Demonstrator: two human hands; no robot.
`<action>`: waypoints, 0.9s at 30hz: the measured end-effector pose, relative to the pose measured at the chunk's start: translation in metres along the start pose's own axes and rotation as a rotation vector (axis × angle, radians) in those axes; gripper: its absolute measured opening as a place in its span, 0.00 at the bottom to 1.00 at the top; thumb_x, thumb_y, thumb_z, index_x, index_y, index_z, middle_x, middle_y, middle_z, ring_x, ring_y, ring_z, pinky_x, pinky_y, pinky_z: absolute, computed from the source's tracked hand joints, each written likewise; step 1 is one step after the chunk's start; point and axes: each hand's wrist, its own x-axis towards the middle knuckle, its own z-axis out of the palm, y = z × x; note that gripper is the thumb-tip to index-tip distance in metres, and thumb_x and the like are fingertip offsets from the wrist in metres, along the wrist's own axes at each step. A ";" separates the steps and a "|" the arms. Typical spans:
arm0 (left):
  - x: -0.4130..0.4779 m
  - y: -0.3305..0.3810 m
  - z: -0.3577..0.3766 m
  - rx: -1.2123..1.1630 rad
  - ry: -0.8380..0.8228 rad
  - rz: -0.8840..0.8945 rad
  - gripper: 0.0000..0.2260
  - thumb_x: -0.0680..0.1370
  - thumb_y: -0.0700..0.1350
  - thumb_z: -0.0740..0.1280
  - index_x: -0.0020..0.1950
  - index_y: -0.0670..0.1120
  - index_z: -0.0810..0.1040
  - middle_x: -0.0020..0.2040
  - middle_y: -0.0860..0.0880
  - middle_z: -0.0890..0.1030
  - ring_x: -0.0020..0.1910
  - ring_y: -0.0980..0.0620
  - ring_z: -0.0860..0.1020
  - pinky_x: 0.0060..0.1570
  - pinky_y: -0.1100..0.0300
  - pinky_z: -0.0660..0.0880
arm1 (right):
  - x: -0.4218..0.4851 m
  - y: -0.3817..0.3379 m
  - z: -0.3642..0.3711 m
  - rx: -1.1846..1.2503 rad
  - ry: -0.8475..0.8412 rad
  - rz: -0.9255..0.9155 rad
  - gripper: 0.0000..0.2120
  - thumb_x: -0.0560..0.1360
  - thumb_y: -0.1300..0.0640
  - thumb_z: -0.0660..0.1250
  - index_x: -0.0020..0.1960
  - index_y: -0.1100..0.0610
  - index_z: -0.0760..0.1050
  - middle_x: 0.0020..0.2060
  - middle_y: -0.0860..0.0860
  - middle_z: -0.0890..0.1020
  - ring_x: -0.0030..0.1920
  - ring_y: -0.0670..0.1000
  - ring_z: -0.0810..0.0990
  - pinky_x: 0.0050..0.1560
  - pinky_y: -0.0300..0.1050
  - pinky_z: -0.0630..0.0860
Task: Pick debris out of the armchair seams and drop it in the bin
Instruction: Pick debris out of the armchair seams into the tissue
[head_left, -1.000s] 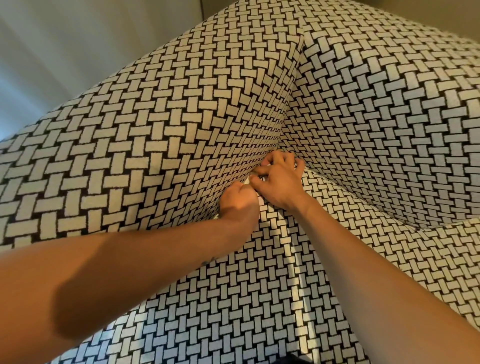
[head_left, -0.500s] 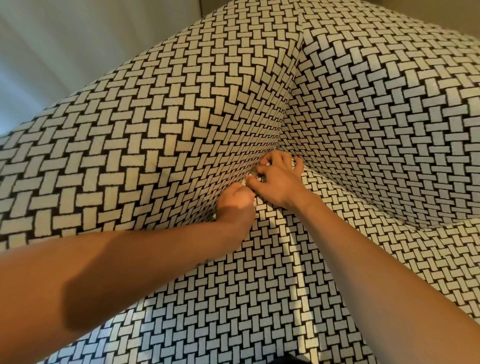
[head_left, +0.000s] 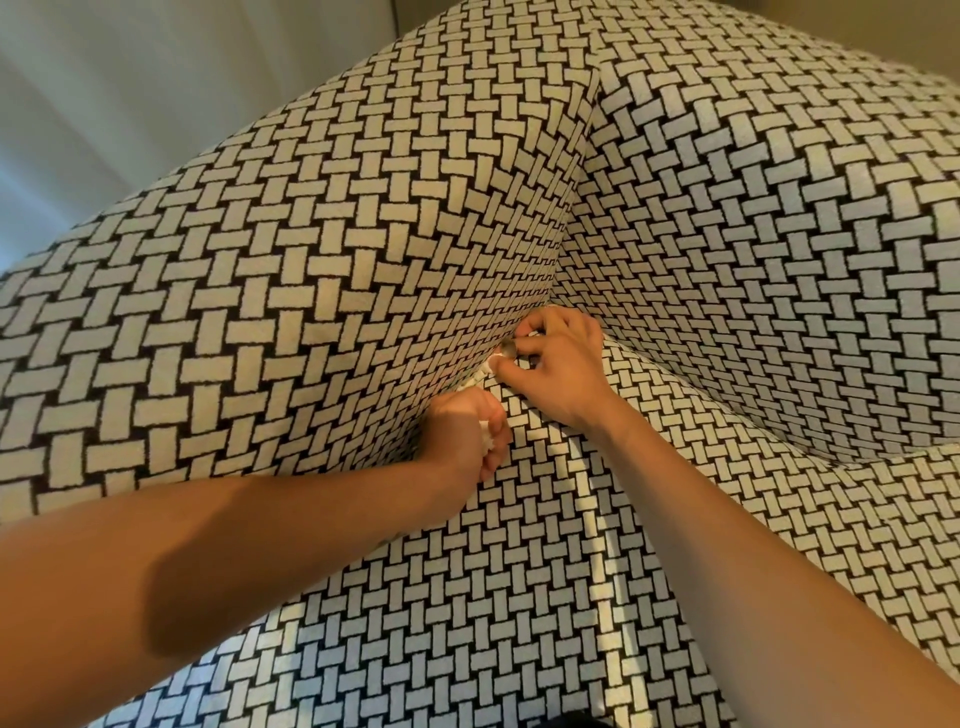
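The armchair (head_left: 322, 270) is covered in black-and-white basket-weave fabric. Both my hands are at the seam where the left arm meets the seat, close to the back corner. My right hand (head_left: 558, 371) pinches a small pale and grey scrap of debris (head_left: 503, 353) between thumb and forefinger at the seam's mouth. More white scraps (head_left: 475, 376) poke out of the seam just below. My left hand (head_left: 465, 436) is curled around a white crumpled scrap (head_left: 485, 435), knuckles against the arm's inner side. The bin is out of sight.
The chair's back cushion (head_left: 779, 234) rises at the right and the seat cushion (head_left: 519, 597) spreads below my forearms. A pale wall or curtain (head_left: 130, 78) stands behind the chair at the upper left.
My right thumb and forefinger have drawn a scrap out of the seam. My left hand has turned slightly, so the white scrap in it shows.
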 end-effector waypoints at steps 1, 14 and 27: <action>0.001 0.002 -0.001 -0.003 -0.009 -0.032 0.07 0.71 0.34 0.58 0.33 0.42 0.68 0.24 0.47 0.69 0.22 0.51 0.65 0.24 0.66 0.60 | 0.000 0.000 0.001 0.016 0.009 -0.010 0.13 0.75 0.37 0.64 0.45 0.42 0.84 0.56 0.41 0.74 0.67 0.50 0.63 0.72 0.52 0.50; 0.006 0.001 -0.004 -0.093 -0.105 -0.019 0.22 0.81 0.46 0.54 0.29 0.40 0.73 0.25 0.42 0.75 0.19 0.47 0.71 0.20 0.66 0.61 | -0.049 -0.008 -0.030 0.704 0.043 0.152 0.06 0.79 0.52 0.70 0.52 0.49 0.86 0.52 0.41 0.84 0.61 0.45 0.78 0.67 0.49 0.72; 0.008 0.002 -0.001 0.024 -0.122 -0.047 0.17 0.83 0.49 0.58 0.42 0.41 0.77 0.27 0.44 0.74 0.19 0.50 0.70 0.19 0.66 0.61 | -0.080 -0.027 -0.042 0.762 -0.125 0.185 0.07 0.72 0.56 0.77 0.51 0.51 0.87 0.46 0.48 0.86 0.49 0.49 0.84 0.56 0.44 0.81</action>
